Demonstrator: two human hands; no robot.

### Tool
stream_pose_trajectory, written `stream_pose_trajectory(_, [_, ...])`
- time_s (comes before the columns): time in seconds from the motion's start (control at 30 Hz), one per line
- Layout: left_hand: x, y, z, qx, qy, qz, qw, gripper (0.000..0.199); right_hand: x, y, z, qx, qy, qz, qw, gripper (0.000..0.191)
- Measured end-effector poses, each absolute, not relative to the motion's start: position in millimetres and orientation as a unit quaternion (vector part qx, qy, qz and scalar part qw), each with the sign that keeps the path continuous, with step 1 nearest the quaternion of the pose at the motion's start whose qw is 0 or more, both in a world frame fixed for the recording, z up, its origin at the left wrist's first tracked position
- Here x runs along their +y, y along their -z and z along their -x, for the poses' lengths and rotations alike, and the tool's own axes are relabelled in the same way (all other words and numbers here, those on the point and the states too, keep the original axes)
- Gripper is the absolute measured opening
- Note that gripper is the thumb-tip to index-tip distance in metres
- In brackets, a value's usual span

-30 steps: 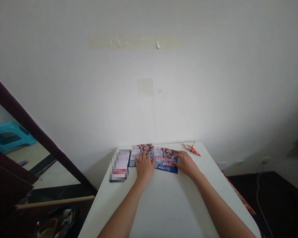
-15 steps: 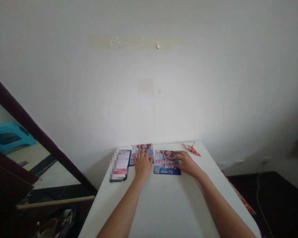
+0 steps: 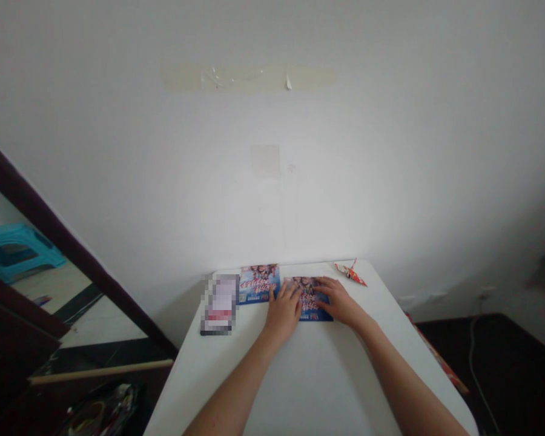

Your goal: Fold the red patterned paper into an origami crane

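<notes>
Two square printed sheets, blue with red lettering, lie flat on the white table. My left hand (image 3: 284, 309) rests with its fingers spread over the left side of the right sheet (image 3: 308, 298). On that sheet's right side lies my right hand (image 3: 337, 300), fingers apart. The left sheet (image 3: 257, 286) is close to the wall, just beyond my left hand, with its printed face mostly showing. Left of it is a phone (image 3: 221, 304) with a blurred screen. A folded red and white paper piece (image 3: 352, 274) sits at the back right of the table.
The white table (image 3: 300, 387) stands against a pale wall (image 3: 390, 151). At the left are a dark-framed opening, a blue plastic stool (image 3: 22, 242) and a bag of items on the floor. A cable (image 3: 472, 357) hangs at the right.
My left hand has moved right, off the left sheet and onto the right one. The right sheet has shifted very slightly to the right. My right hand stays on it.
</notes>
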State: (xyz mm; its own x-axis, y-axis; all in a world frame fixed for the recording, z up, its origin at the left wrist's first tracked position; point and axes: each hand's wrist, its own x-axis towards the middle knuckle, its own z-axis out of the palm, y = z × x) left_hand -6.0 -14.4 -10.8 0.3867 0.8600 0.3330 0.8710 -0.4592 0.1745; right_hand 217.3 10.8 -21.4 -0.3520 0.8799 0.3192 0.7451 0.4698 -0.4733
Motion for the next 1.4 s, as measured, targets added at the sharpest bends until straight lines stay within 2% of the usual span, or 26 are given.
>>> stream_pose_trajectory(0.37, [-10.4,16.5,-1.5,-0.53,0.199,0.824,0.034,0.043,7.2,27.4,-201.7,-0.809,-0.087,0.496,0.303,0.044])
stream_pose_trajectory(0.63, [-8.4,26.4,-3.4,-0.53,0.154,0.833,0.037,0.052,-9.4,29.0,-171.5,-0.817,-0.007,0.552,0.164,0.055])
stream_pose_trajectory(0.83, [-11.6,27.2,-1.9,-0.562,0.151,0.813,0.019,0.055,-15.1,19.4,-174.7,-0.782,-0.013,0.611,0.122,0.057])
stream_pose_trajectory(1.23, [-13.3,25.0,0.1,-0.588,0.168,0.791,0.031,0.054,-11.2,24.8,-183.3,-0.754,-0.013,0.646,0.119,0.062])
stream_pose_trajectory(1.4, [-13.6,17.4,-1.6,-0.586,0.184,0.788,0.036,0.051,-5.2,24.3,-183.1,-0.751,-0.013,0.639,0.165,0.058])
